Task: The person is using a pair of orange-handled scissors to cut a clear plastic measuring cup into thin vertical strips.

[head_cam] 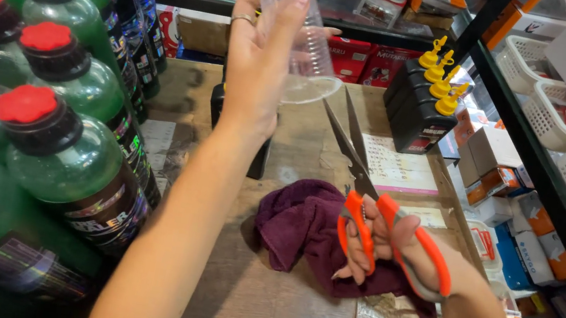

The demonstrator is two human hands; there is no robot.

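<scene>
Left hand (pixel 257 63) holds clear, seemingly ribbed cup (pixel 303 40).

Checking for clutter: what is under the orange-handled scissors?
Under the scissors, held open in the right hand, lie a purple cloth and the wooden table. The table beneath the cloth is covered, unseen.

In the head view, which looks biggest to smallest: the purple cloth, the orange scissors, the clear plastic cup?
1. Purple cloth
2. Orange scissors in the right hand
3. Clear plastic cup in the left hand

Scissors and cup look close; the raised cup is nearer the camera, so that order is unsure.
</scene>
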